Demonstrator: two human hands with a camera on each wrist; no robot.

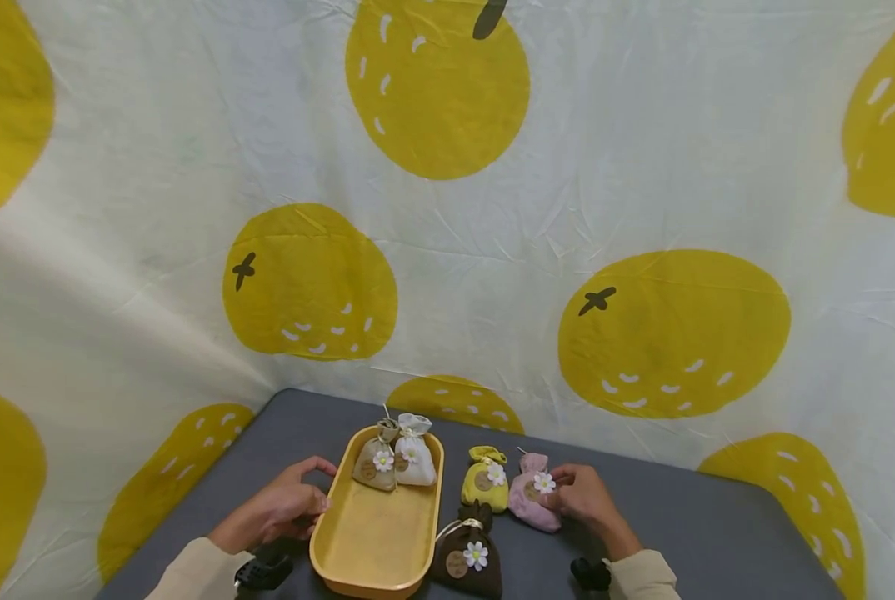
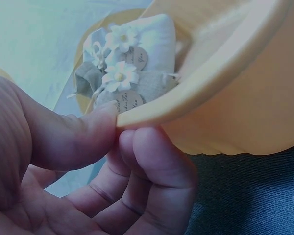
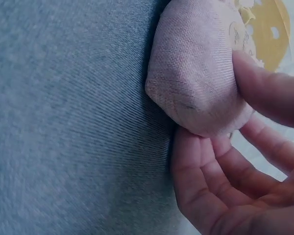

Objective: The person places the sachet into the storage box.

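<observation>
My left hand (image 1: 288, 503) pinches the left rim of a yellow tray (image 1: 376, 543) between thumb and curled fingers, plain in the left wrist view. Inside the tray's far end lie a beige drawstring pouch (image 1: 373, 475) and a white drawstring pouch (image 1: 417, 467), side by side. Right of the tray, my right hand (image 1: 587, 503) holds a pink drawstring pouch (image 1: 524, 497) by its right side. In the right wrist view the thumb presses on the front of the pink pouch (image 3: 196, 73) and the fingertips reach its underside. Each pouch bears a white flower and a round tag.
Between the tray and the pink pouch lies a yellow drawstring pouch (image 1: 481, 487). Nearer me, a dark brown pouch (image 1: 485, 581) lies close against the tray's right side. The grey table (image 1: 687, 533) ends at a white curtain (image 1: 477, 225) printed with yellow fruit.
</observation>
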